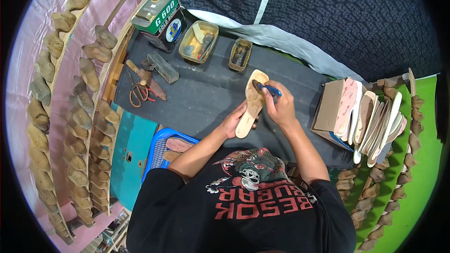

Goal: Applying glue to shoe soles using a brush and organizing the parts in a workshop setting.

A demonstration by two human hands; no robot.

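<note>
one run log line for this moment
left hand: holds tan insole | right hand: blue-handled brush on insole's upper end | surface: dark mat | nearby: insole stack

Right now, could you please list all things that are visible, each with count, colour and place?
Insole: one, tan, held over the dark mat.
Brush: one, blue handle, on the insole's top end.
Dark mat: one, grey-black, centre.
Tin can: one, green and silver, far left of the mat.
Trays: two, yellowish, at the mat's far edge.
Scissors: one, red handles, left on the mat.
Insole stack: many, pale and pink, right.
Shoe lasts: many, brown, on the left racks.
Blue basket: one, lower left.
Left hand: holds the insole.
Right hand: holds the brush.
</note>
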